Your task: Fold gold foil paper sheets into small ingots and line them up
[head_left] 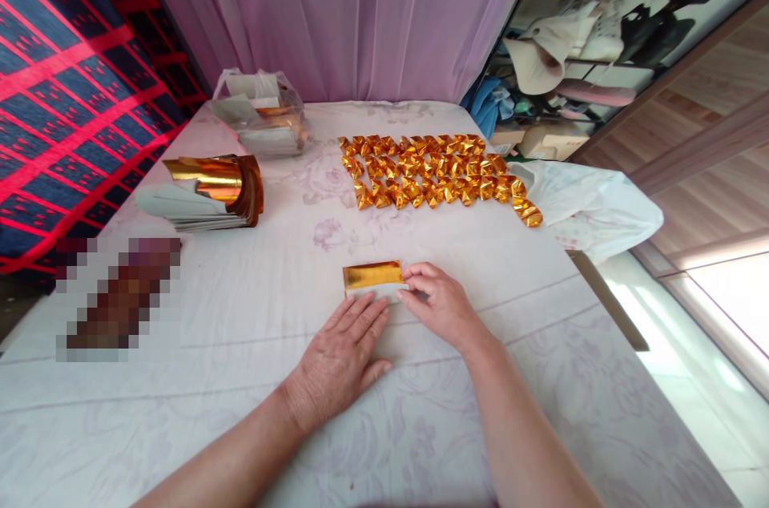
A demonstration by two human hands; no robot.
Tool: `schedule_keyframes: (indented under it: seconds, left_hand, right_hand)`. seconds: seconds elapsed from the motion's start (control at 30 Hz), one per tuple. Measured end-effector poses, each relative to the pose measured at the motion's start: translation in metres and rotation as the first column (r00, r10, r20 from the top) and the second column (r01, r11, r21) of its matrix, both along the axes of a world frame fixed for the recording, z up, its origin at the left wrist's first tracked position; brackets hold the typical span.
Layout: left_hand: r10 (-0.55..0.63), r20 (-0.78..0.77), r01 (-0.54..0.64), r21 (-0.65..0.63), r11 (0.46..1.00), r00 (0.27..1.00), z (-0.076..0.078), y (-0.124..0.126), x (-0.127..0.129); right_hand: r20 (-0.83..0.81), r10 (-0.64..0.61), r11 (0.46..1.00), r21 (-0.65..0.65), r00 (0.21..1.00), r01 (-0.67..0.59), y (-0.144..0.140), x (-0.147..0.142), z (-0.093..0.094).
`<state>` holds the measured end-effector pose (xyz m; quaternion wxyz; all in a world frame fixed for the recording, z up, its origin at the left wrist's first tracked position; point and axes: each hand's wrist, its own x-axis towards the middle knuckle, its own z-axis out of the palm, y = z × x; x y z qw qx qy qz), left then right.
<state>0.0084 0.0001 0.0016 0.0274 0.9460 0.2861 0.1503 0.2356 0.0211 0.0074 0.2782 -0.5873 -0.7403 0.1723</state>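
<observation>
- Clear plastic bag (264, 111), upper left of frame, holds paper sheets.
- Left hand (340, 360) lies flat, fingers together, fingertips on the gold paper (373, 278).
- Right hand (441, 304) pinches its right edge.

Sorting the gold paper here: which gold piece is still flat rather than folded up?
The gold sheet under both hands, left hand and right hand. It lies flat and alone; the folded gold pieces sit crumpled in rows behind.

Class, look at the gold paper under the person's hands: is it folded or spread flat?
Folded. The gold paper shows a gold band above a white strip, pressed by the left hand and right hand.
</observation>
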Motion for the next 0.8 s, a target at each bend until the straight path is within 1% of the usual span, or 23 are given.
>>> schedule_keyframes:
  seconds: [0.17, 0.33, 0.5, 0.63, 0.8]
  left_hand:
    - [0.008, -0.004, -0.008, -0.017, 1.000, 1.000, -0.0003, -0.0005, -0.0005]
    - [0.012, -0.003, -0.013, -0.049, 0.999, 1.000, -0.0016, -0.0002, -0.0006]
    - [0.018, -0.009, -0.018, -0.040, 0.999, 1.000, -0.0026, -0.0001, -0.0004]
    - [0.016, -0.003, -0.016, -0.070, 0.997, 1.000, -0.0021, 0.0000, -0.0007]
    - [0.015, -0.006, -0.015, -0.076, 0.997, 1.000, -0.0018, 0.0003, -0.0009]
  right_hand:
    - [0.016, -0.016, 1.000, 0.008, 1.000, 0.016, 0.0002, -0.0014, 0.0000]
    - [0.042, -0.044, 0.999, -0.011, 0.998, 0.044, 0.0004, -0.0033, 0.0001]
    - [0.040, -0.048, 0.999, 0.000, 0.998, 0.048, 0.0010, -0.0040, -0.0002]
    - [0.035, -0.052, 0.999, -0.003, 0.998, 0.052, 0.0014, -0.0044, 0.0007]
    - [0.027, -0.055, 0.998, -0.009, 0.998, 0.055, 0.0018, -0.0045, 0.0007]
